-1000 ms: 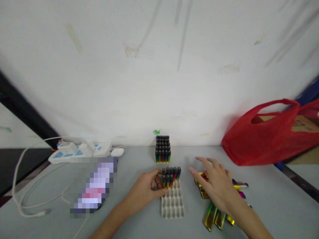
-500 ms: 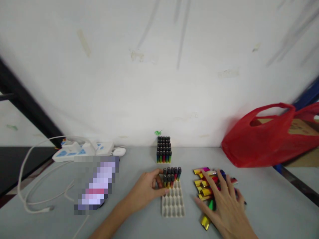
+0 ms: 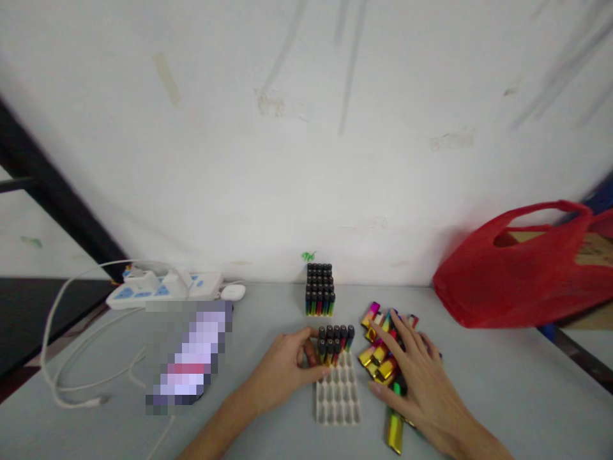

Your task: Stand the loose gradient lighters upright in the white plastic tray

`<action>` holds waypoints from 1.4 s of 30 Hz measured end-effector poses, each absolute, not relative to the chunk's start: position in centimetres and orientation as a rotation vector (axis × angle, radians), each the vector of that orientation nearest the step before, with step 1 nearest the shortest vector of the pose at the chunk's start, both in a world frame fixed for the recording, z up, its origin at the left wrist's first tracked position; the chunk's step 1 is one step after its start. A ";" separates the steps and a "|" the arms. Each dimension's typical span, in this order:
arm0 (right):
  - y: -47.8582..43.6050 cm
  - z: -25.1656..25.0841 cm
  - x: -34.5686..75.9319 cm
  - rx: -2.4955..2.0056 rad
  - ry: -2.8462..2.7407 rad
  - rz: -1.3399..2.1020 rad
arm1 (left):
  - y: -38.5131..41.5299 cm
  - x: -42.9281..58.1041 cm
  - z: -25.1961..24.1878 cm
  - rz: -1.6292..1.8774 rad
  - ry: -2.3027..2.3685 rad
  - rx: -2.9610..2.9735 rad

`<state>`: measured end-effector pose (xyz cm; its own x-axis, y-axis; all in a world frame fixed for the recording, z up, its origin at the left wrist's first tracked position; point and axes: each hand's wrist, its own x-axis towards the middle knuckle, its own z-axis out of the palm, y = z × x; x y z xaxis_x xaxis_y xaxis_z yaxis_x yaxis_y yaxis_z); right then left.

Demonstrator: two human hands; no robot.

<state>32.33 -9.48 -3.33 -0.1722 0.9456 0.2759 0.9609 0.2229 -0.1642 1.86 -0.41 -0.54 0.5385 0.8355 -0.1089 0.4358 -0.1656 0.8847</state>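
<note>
Cable (image 3: 90,402) is looping toward the left edge of the tabletop (image 3: 502,396) from a power strip (image 3: 163,291) lying along the far edge, clear of the hands. Left hand (image 3: 282,370) is curling narrowly against the white tray (image 3: 338,402) near the front edge. Its fingertips are touching the standing lighters (image 3: 335,338) filling the tray's far rows, probably bracing them against tipping; whether it is pinching one I cannot tell. A full block of lighters (image 3: 320,292) is standing apart at the far edge. Right hand (image 3: 421,383) is lying flat and spread wide over the loose lighters (image 3: 378,354), gripping none, apparently herding them. Compared with half a second ago, that pile is now sitting bunched just beside the tray's right side instead of spread rightward. A red bag (image 3: 517,281) is slumping at the far right corner.
</note>
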 end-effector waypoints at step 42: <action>-14.8 1.1 30.6 -1.050 -2.680 -0.463 | -0.3 1.8 -0.2 0.483 1.080 1.839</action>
<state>30.59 -14.79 1.11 -0.7183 0.6184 0.3189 0.6895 0.6939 0.2075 1.80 -0.33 -0.23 0.5379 0.8358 -0.1099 0.4750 -0.1929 0.8586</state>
